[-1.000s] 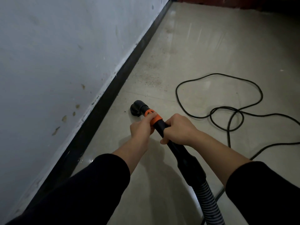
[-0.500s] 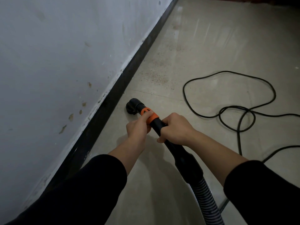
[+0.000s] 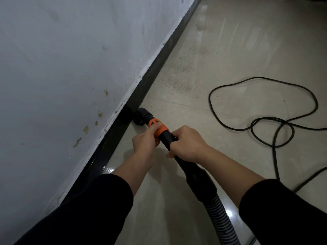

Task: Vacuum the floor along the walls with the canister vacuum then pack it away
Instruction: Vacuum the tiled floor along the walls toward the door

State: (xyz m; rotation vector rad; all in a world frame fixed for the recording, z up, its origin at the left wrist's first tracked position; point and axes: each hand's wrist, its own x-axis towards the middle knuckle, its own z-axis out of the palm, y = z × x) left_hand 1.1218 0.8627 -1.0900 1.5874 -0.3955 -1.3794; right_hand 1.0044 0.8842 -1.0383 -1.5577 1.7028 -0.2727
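The black vacuum nozzle (image 3: 140, 117) sits low on the floor, right beside the dark baseboard (image 3: 159, 62) at the foot of the wall. Behind it an orange collar (image 3: 157, 127) joins it to a black wand (image 3: 168, 137), which slants back toward the viewer and widens into a grey ribbed hose (image 3: 219, 216) that leaves the bottom edge of the view. The left hand (image 3: 144, 140) has its fingers curled over the orange collar. The right hand (image 3: 187, 145) is wrapped tightly around the wand just behind it, nearly touching the left. Both forearms are bare below black sleeves (image 3: 88, 209). A patch of brown grit (image 3: 180, 82) lies on the pale glossy floor tiles (image 3: 230, 50) ahead of the nozzle, near the baseboard. To the right a black power cord (image 3: 209, 99) lies in loose loops. The white wall (image 3: 53, 68) on the left is scuffed, with small brown marks.
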